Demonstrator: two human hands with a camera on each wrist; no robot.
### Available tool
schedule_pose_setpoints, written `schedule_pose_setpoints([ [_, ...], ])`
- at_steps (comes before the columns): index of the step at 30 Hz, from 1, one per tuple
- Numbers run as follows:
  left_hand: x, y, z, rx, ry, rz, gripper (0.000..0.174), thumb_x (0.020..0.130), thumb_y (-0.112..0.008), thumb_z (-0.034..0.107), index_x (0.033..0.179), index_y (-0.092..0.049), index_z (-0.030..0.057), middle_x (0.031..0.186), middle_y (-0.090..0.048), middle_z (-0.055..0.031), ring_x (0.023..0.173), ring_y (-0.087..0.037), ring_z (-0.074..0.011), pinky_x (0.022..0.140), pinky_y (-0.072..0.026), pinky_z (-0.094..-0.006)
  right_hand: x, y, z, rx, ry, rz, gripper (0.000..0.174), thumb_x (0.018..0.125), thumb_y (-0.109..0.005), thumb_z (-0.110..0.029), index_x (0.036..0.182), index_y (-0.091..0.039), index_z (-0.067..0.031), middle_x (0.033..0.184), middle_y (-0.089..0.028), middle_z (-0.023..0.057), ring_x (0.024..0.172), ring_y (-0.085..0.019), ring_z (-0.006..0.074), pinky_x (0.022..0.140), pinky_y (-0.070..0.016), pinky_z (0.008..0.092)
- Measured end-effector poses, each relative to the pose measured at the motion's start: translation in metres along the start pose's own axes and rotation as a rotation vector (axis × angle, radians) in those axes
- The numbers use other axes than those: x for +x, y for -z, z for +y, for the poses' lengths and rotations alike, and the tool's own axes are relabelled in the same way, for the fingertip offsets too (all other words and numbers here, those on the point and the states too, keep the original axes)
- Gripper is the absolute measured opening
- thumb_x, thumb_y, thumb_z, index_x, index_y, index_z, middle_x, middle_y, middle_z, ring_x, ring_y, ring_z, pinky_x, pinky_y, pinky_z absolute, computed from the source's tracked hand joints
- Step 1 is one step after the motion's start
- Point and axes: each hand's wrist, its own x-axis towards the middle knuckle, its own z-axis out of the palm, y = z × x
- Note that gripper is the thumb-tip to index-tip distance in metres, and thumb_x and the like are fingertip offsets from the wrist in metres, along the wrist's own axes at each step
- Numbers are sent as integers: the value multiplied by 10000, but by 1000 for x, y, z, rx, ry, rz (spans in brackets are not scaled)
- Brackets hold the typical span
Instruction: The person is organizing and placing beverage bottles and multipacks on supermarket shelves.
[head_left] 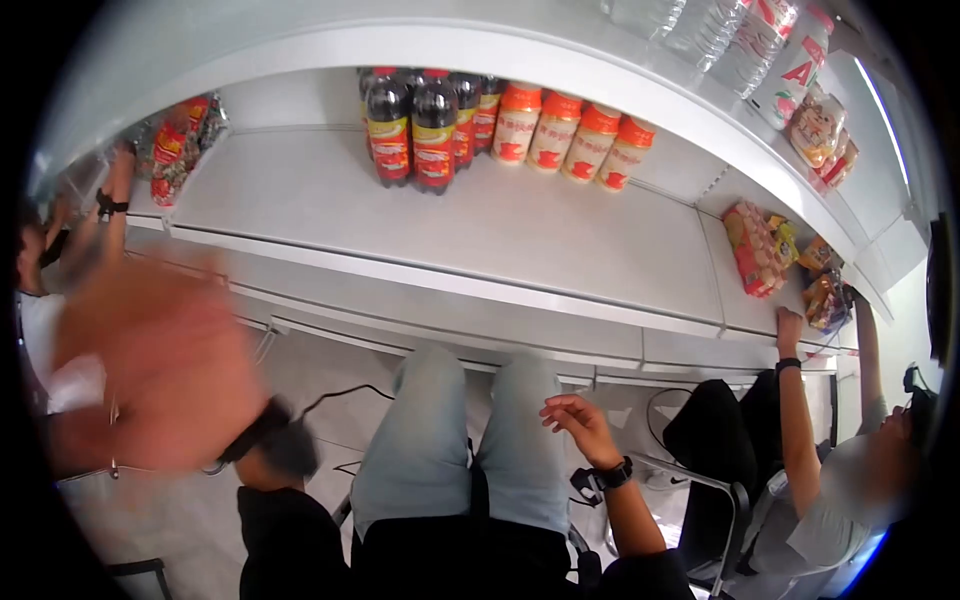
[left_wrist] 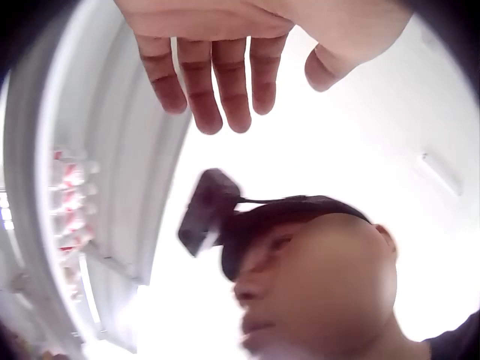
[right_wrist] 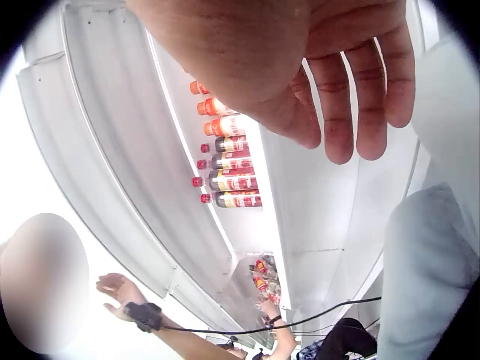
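Observation:
My left hand (head_left: 150, 365) is raised close to the head camera and blurs there; in the left wrist view its fingers (left_wrist: 225, 82) are straight and hold nothing. My right hand (head_left: 578, 420) hovers over my right thigh (head_left: 520, 440), palm turned up, fingers loosely curled, empty; the right wrist view shows its fingers (right_wrist: 352, 90) relaxed. Ahead, a white shelf (head_left: 560, 235) carries dark cola bottles (head_left: 415, 125) with red labels and a row of orange-capped bottles (head_left: 570, 140). Both hands are well short of the shelf.
Clear water bottles (head_left: 720, 30) stand on the shelf above. Snack packets (head_left: 755, 250) lie at the shelf's right end, where a seated person's arm (head_left: 795, 400) reaches up. Another person (head_left: 40, 270) reaches to the shelf's left end. A black cable (head_left: 340, 395) trails on the floor.

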Motion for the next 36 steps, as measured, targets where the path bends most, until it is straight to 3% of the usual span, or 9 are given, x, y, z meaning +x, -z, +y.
schedule_pose_setpoints([
  [2,-16,23,-60,581,145,-59,390,907,-496,373,1087,-586,39,894,-591,-107,797,-573,-211,735,-458,-353,8,-1,-12,0,41,-15,211,964,-518,-93,1159,-584,-48,1043,-658,77,900,-614,139,770,-481,268],
  [4,-30,37,-111,433,583,28,277,928,-535,143,1172,-558,13,1062,-635,-118,931,-614,-191,821,-471,-310,20,-8,-32,8,88,-40,210,962,-513,-75,1157,-583,-45,1045,-655,82,896,-614,143,771,-485,274],
  [6,-34,66,-150,439,758,208,339,925,-529,116,1249,-505,16,1196,-583,-108,1078,-577,-203,888,-462,-334,37,-19,-64,9,149,-67,210,960,-512,-64,1156,-583,-42,1039,-656,83,893,-615,145,771,-486,278],
  [13,-91,158,-240,791,729,308,571,857,-622,65,1379,-390,73,1366,-436,-130,1276,-422,-249,1005,-409,-379,156,-79,-158,54,304,-95,412,920,-526,-101,1326,-458,-88,1242,-552,81,1022,-573,161,761,-488,287],
  [19,-97,167,-242,774,730,255,702,879,-587,54,1481,-231,120,1498,-288,-134,1395,-275,-286,1072,-346,-413,272,-105,-143,-21,213,-81,613,882,-600,-145,1428,-326,-100,1336,-479,68,990,-577,159,736,-495,288],
  [24,-94,174,-251,755,704,245,669,872,-524,-40,1472,-250,69,1488,-315,-116,1393,-291,-250,1057,-355,-352,313,-112,-149,-23,223,1,730,859,-639,-147,1468,-237,-106,1376,-431,81,912,-598,165,664,-522,299],
  [25,-92,174,-252,753,701,249,661,870,-524,-42,1467,-261,66,1485,-320,-116,1388,-301,-249,1055,-356,-348,317,-115,-148,-7,262,60,698,830,-642,-135,1432,-291,-102,1103,-596,91,786,-597,146,583,-517,293],
  [31,-95,184,-257,779,701,268,664,853,-566,-34,1447,-288,69,1371,-416,-103,1274,-424,-229,1047,-365,-338,326,-108,-149,-28,217,38,739,803,-713,-192,1412,-314,-71,1034,-593,94,674,-592,136,525,-506,270],
  [36,-94,178,-254,775,719,223,637,840,-629,7,1397,-324,61,1257,-477,-95,1212,-458,-189,1017,-400,-327,297,-95,-163,-282,180,-75,733,816,-723,-257,1401,-333,-49,1015,-611,70,748,-597,120,561,-502,238],
])
